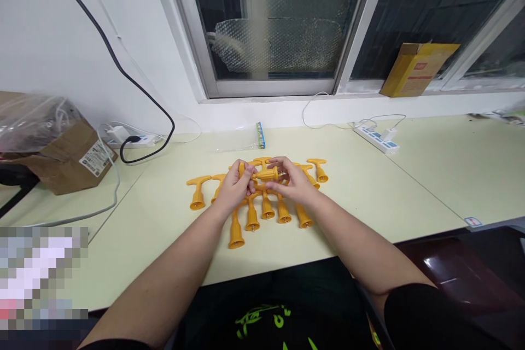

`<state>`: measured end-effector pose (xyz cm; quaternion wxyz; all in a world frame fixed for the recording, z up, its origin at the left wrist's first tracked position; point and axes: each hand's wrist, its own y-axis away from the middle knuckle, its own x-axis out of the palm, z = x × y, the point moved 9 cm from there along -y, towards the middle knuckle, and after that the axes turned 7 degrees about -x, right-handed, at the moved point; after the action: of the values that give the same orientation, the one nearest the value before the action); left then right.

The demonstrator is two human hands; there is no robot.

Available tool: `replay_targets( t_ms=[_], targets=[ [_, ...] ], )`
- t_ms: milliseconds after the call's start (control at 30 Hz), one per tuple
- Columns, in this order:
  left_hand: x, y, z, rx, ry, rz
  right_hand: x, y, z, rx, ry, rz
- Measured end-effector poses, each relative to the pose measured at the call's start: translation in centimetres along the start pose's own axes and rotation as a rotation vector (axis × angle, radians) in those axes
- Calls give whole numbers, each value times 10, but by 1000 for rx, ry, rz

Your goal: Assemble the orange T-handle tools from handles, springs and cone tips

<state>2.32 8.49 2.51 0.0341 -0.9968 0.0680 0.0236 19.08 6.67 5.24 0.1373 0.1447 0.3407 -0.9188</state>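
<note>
My left hand (239, 185) grips the T-shaped handle of a yellow tool (267, 174), which lies sideways above the table. At its wide end, my right hand (290, 180) has its thumb and fingers apart around a small metal part; whether they touch it is hard to tell. Several similar yellow tools stand or lie around and below my hands, such as one at the left (197, 194), one at the front (236, 232) and one at the back right (320, 170). Small metal tips show in some of their wide ends.
On the pale table (156, 246), a cardboard box (76, 147) sits at the left. A clear plastic bag (235, 139) lies behind the tools. Power strips (376, 139) with cables run along the wall. A yellow carton (418, 70) leans at the window.
</note>
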Motion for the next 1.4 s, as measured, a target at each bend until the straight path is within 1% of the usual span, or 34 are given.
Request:
replay_targets(
  t_ms=[67,100,133,167,267,300,333,433,467,500,533,633,667,700,733,767,867,900,933,967,1000,1100,1167,1233,1267,1300,1367,1400],
  targets=[
    [2,2,-3,23,-29,24,8,4,-17,180,-104,76],
    [3,3,-4,29,-44,30,12,6,-22,240,-143,114],
    [3,3,-4,27,-55,31,13,7,-24,252,-152,136],
    [2,3,-2,15,-63,27,12,5,-21,212,-130,138],
    [0,1,2,-29,-67,10,2,0,-2,-5,-6,64],
    [0,1,2,-29,-64,9,1,0,0,-19,-4,49],
    [0,1,1,-18,-60,14,1,1,-2,13,-29,50],
    [3,3,-4,30,-56,39,12,6,-21,212,-149,121],
    [4,3,-4,38,-52,44,14,8,-24,234,-150,142],
    [4,3,-4,36,-45,44,13,7,-24,211,-121,145],
    [4,2,-3,25,-32,40,11,5,-20,147,-71,131],
    [3,0,5,-32,29,34,2,0,1,-99,87,75],
    [3,-1,6,-42,40,35,2,-1,5,-143,107,73],
    [3,-1,6,-43,42,35,2,-1,7,-149,106,79],
    [2,-1,5,-33,36,32,2,-1,4,-117,84,89],
    [2,0,3,-15,19,28,3,0,-1,-55,44,103],
    [2,2,-4,37,-59,37,8,6,-23,192,-120,146],
    [2,2,-5,44,-76,45,9,8,-28,240,-147,154],
    [2,2,-6,43,-83,51,9,9,-31,252,-146,151],
    [2,2,-5,36,-76,52,7,8,-30,228,-122,139],
    [2,1,-3,25,-58,50,4,6,-26,173,-82,121],
    [0,-2,3,-14,0,37,-1,1,-6,-65,31,77],
    [1,-3,6,-31,27,32,-1,0,6,-190,79,66],
    [1,-3,7,-39,49,28,-1,-1,12,-244,106,53],
    [1,-3,6,-35,56,29,-2,-1,11,-232,104,39],
    [1,-3,5,-25,57,32,-3,-1,8,-189,87,26],
    [1,-1,0,13,35,41,-4,0,-6,-33,26,32],
    [1,0,-3,34,14,48,-3,2,-14,55,-8,56]
  ],
)
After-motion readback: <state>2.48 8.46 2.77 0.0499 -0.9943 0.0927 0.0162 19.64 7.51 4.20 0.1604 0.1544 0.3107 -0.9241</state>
